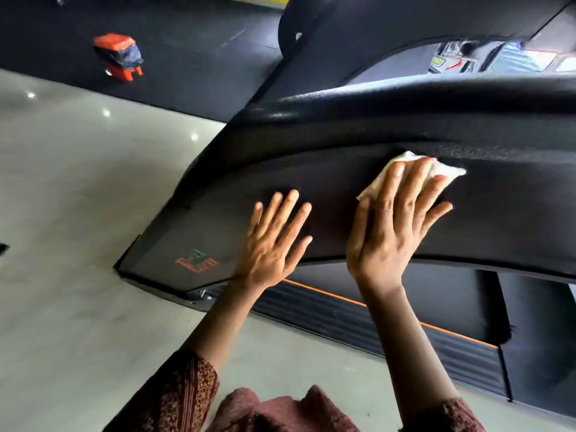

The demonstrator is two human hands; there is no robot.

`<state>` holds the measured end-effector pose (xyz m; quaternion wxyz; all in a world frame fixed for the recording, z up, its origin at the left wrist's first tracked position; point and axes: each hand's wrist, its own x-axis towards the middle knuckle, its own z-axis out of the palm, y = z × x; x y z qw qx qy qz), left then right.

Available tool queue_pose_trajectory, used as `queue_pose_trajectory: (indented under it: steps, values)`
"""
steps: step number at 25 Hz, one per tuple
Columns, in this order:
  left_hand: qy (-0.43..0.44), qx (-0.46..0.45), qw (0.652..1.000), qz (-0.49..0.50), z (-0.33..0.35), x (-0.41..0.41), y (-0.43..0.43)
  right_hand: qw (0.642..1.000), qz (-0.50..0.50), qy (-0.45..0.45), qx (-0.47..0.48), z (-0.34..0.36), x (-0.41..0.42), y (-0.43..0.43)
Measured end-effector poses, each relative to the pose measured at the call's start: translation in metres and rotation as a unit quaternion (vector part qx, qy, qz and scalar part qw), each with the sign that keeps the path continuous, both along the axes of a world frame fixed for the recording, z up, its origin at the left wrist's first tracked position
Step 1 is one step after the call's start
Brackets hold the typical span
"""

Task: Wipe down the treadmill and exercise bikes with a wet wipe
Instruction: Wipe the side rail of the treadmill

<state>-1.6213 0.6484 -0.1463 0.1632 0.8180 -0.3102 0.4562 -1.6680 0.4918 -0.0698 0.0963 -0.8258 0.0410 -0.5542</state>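
My flat right hand (392,226) presses the white wet wipe (448,174) onto the black textured treadmill cover (311,176); my left hand (274,244) lies flat, fingers spread, at its nine o'clock.

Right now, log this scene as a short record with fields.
surface: black treadmill panel, textured
left hand: flat on the panel, fingers spread, holds nothing
right hand: presses the wet wipe against the panel with straight fingers
wipe state: white, crumpled, mostly under the fingers
below: side rail with an orange stripe
background: orange-and-black object on the dark mat
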Motion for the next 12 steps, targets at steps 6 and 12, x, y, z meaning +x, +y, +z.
queue_pose_trajectory:
  steps: [6, 12]
  values:
    - [0.021, 0.036, 0.999, -0.03, -0.017, 0.02, 0.06, 0.996, 0.034, 0.039, -0.075, -0.033, 0.024, 0.066]
    - [-0.001, 0.093, 0.993, -0.069, -0.043, 0.056, 0.152, 0.994, 0.057, 0.085, -0.035, -0.09, 0.053, 0.157]
